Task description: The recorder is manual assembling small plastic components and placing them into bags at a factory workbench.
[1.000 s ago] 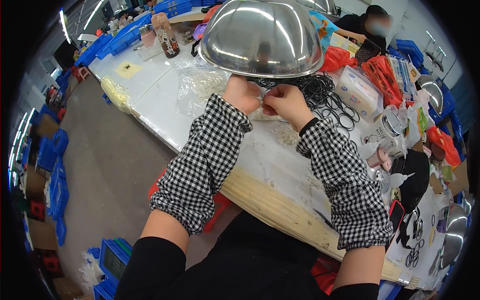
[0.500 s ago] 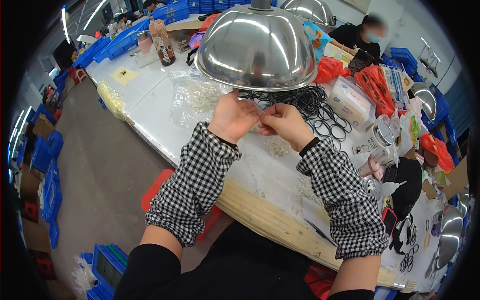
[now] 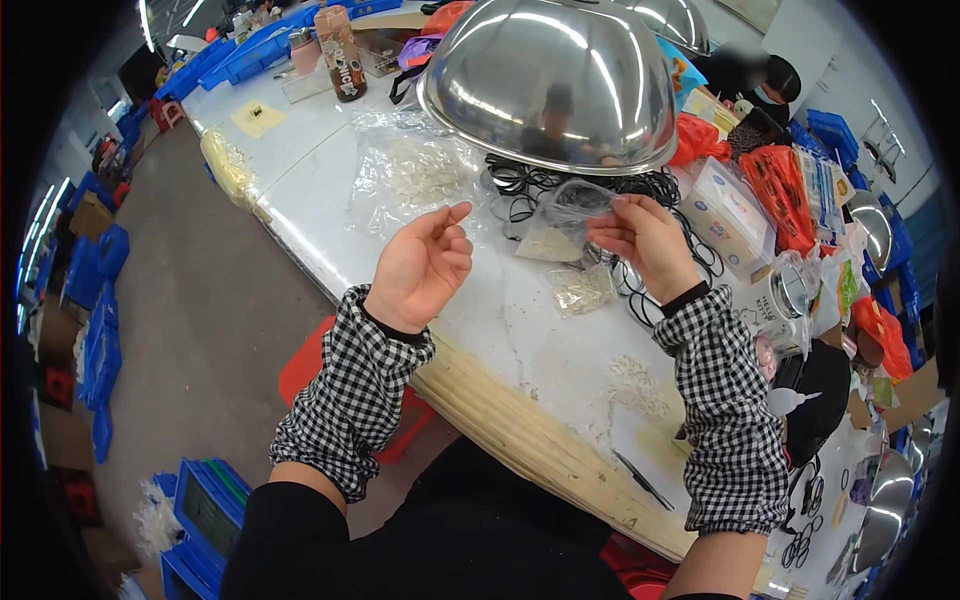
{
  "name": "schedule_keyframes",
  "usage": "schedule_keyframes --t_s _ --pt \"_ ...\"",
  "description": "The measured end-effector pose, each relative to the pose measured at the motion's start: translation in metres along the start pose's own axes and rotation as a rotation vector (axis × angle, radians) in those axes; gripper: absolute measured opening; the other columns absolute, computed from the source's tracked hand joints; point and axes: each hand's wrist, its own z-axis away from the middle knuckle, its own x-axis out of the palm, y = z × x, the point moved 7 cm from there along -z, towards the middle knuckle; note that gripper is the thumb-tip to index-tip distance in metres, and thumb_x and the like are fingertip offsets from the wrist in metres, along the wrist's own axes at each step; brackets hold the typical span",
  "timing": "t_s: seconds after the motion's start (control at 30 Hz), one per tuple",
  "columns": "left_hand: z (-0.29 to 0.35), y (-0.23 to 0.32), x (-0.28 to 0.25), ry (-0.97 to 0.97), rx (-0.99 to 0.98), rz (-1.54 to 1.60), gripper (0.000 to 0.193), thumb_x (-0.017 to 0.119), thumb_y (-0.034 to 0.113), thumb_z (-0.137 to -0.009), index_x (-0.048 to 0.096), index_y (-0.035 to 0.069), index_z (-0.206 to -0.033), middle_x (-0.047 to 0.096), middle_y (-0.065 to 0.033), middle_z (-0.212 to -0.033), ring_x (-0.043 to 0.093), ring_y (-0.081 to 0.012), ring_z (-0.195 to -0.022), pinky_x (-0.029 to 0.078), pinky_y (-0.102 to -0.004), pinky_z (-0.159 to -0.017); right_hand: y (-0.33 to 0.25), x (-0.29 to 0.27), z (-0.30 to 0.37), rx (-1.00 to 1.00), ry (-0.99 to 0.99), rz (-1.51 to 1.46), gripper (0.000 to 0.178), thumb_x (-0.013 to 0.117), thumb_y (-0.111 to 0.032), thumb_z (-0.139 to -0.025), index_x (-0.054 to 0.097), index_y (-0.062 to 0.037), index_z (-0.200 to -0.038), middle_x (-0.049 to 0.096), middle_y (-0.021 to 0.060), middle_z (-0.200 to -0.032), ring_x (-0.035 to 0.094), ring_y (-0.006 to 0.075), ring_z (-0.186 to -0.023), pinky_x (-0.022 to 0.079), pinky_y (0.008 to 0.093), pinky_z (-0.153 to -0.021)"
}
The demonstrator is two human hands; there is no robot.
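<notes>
At its upper edge, a small clear plastic bag (image 3: 572,205) is pinched by my right hand (image 3: 645,240); small whitish pieces lie in its bottom. My left hand (image 3: 425,268) is apart from the bag to its left, palm up and fingers loosely curled, with nothing visible in it. Just below the held bag, another small clear bag of pale pieces (image 3: 582,290) lies on the white table (image 3: 490,340). A large clear plastic sheet or bag (image 3: 380,165) bears a heap of small pale pieces (image 3: 428,172) beyond my left hand.
A shiny metal dome lamp (image 3: 545,85) hangs over black rubber rings (image 3: 520,185). To the right stand a tissue box (image 3: 728,215), a white cup (image 3: 775,300) and red bags (image 3: 778,190). Loose pieces (image 3: 635,385) and a pen (image 3: 643,480) lie near the edge. Another person (image 3: 745,85) sits opposite.
My hands have moved apart. The right one has gone rightward with the small bag, which now shows plainly; the left has drawn back leftward and its fingers have curled. The view has shifted slightly.
</notes>
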Motion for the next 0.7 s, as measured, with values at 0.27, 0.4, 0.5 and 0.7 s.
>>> schedule_keyframes --t_s 0.27,0.4,0.5,0.7 --pt "0.019 0.02 -0.03 0.118 0.087 -0.133 0.021 0.043 0.02 -0.099 0.054 0.007 -0.088 0.025 0.0054 -0.053 0.023 -0.0061 -0.044 0.021 -0.0208 -0.037 0.005 -0.017 -0.005 0.012 0.01 -0.005 0.027 0.046 -0.021 -0.098 0.049 0.0032 -0.111 0.064 0.0195 -0.101 0.067 0.0199 -0.083 0.056 0.0244 -0.071" --pt "0.035 0.025 -0.022 0.137 0.162 -0.231 0.018 0.044 0.02 -0.1 0.052 0.007 -0.091 0.025 0.0058 -0.055 0.023 -0.0052 -0.046 0.022 -0.0201 -0.039 0.004 -0.015 0.005 0.031 0.04 0.18 0.036 0.049 -0.024 -0.098 0.045 0.004 -0.12 0.064 0.0163 -0.099 0.065 0.0162 -0.078 0.055 0.0228 -0.068" --pt "0.052 0.041 0.013 -0.004 0.394 -0.439 0.021 0.043 0.019 -0.101 0.054 0.001 -0.105 0.027 0.0061 -0.06 0.025 -0.0035 -0.05 0.023 -0.0192 -0.045 -0.022 -0.04 0.029 -0.08 0.093 0.404 0.033 0.051 -0.027 -0.096 0.054 0.002 -0.112 0.062 0.0082 -0.088 0.061 0.0118 -0.065 0.051 0.0216 -0.059" --pt "0.205 0.088 0.143 -0.6 1.31 -1.102 0.037 0.051 0.024 -0.097 0.051 -0.002 -0.123 0.04 0.0042 -0.065 0.034 -0.005 -0.063 0.026 -0.0214 -0.055 -0.152 -0.028 0.147 -0.952 0.394 0.741 0.028 0.055 -0.027 -0.096 0.063 -0.0014 -0.107 0.058 0.0028 -0.081 0.054 0.0033 -0.07 0.045 0.0175 -0.062"
